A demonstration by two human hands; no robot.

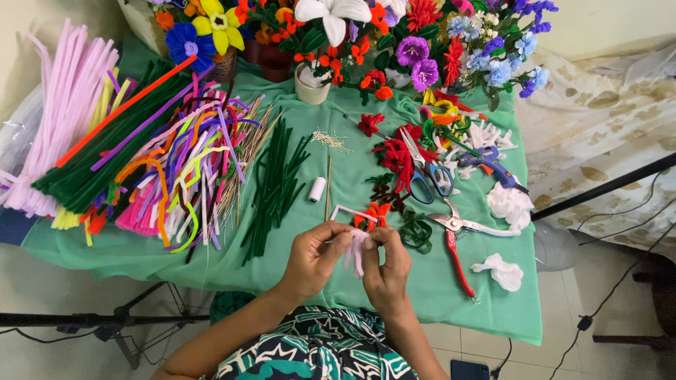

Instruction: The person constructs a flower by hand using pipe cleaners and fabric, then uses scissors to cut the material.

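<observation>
While both hands meet low over the near edge of the worktop, a small pale pink fuzzy piece sits pinched between them. The left hand has its fingers closed on the piece from one side, and the right hand has its fingers closed on it from the other, so it is braced at two points and held up close to the person, clear of the green cloth. A white stem lies bent on the cloth just beyond the hands.

Everything else seems laid out within reach: the fanned heap of coloured fuzzy stems to the left, dark green stems in the middle, a white spool beside them. To the right lie blue-handled scissors and red-handled cutters, handles toward the person. Finished flowers stand along the far edge, out of the way.
</observation>
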